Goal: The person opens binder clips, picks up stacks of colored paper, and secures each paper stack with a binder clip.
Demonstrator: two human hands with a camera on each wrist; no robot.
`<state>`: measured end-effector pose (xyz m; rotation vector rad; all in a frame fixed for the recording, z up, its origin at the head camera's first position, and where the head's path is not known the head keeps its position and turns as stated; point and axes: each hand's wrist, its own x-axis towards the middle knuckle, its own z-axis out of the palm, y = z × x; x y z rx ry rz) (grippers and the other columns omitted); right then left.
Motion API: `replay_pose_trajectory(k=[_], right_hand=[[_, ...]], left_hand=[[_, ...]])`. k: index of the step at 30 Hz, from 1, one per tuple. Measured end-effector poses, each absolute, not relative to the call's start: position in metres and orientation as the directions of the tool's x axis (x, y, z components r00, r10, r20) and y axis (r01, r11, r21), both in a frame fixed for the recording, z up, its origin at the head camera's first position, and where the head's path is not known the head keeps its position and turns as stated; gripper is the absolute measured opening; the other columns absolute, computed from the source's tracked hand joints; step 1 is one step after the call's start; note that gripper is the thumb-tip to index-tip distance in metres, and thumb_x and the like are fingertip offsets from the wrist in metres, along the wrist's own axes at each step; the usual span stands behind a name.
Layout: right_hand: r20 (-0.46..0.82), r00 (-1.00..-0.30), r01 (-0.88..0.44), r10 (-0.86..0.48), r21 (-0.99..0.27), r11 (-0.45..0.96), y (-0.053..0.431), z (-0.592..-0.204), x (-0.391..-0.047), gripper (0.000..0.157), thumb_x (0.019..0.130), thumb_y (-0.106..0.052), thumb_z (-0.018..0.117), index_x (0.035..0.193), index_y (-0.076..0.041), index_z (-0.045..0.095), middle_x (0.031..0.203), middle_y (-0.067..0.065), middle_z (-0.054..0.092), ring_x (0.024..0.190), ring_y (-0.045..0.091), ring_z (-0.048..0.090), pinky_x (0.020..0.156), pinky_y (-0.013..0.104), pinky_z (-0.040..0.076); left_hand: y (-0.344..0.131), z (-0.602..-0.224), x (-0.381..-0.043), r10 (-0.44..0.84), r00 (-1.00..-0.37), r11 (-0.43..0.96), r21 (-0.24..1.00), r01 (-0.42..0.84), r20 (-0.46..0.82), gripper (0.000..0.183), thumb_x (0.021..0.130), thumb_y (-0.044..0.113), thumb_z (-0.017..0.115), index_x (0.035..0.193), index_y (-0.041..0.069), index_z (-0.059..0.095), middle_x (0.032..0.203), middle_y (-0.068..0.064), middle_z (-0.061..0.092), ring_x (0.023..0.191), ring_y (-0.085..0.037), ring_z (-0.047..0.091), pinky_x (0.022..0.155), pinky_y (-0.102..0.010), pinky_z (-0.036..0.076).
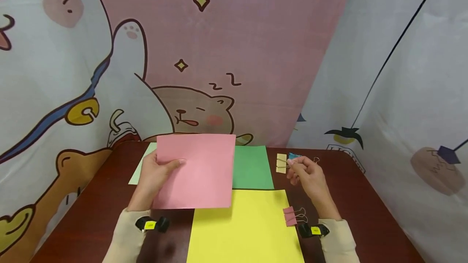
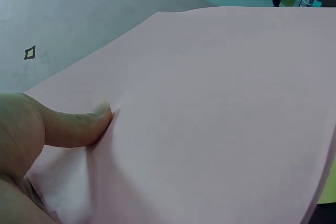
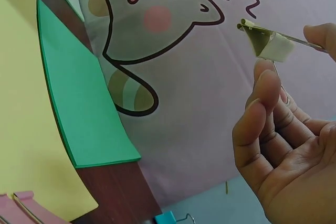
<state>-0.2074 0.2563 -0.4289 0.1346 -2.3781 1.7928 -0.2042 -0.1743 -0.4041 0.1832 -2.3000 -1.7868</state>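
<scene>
While the left hand [image 1: 154,177] grips a square of pink paper [image 1: 204,182] by its left side, the right hand [image 1: 308,177] pinches a pale-yellow metal binder clip [image 3: 278,50], jutting leftward from it toward the paper.

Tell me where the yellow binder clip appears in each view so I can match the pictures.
Head: yellow binder clip right of centre, in the right hand.
Left wrist: not in it.
Right wrist: upper right, in that hand.
Shared landmark: yellow sheet; lower centre, right edge, left side respectively.

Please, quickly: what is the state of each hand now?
Left hand: closed, holding the pink paper.
Right hand: closed, pinching the yellow clip by its handles.
</scene>
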Motion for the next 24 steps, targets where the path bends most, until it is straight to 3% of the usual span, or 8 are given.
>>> replay_pose_trajectory(k=[15, 24], right_hand=[[0.173, -0.985, -0.171, -0.016, -0.951, 0.258, 0.237, -0.427, -0.202, 0.038, 0.103, -0.038, 0.066, 0.112, -0.002, 0.060, 0.076, 0.011, 0.067, 0.065, 0.024, 0.060, 0.066, 0.034, 0.056], [0.179, -0.983, -0.186, -0.050, -0.954, 0.234, 0.226, -0.430, -0.201, 0.031, 0.103, -0.031, 0.067, 0.112, -0.002, 0.061, 0.080, 0.022, 0.066, 0.065, 0.024, 0.059, 0.064, 0.033, 0.056]], left_hand=[[-0.164, -0.401, -0.196, -0.211, -0.972, 0.224, 0.973, 0.055, 0.104, 0.050, 0.081, 0.021, 0.091, 0.120, 0.005, 0.065, 0.111, -0.016, 0.068, 0.083, -0.023, 0.064, 0.070, -0.032, 0.056], [-0.158, -0.398, -0.194, -0.198, -0.976, 0.230, 0.972, 0.048, 0.096, 0.050, 0.081, 0.022, 0.091, 0.120, 0.006, 0.066, 0.112, -0.015, 0.068, 0.083, -0.022, 0.066, 0.072, -0.032, 0.056]])
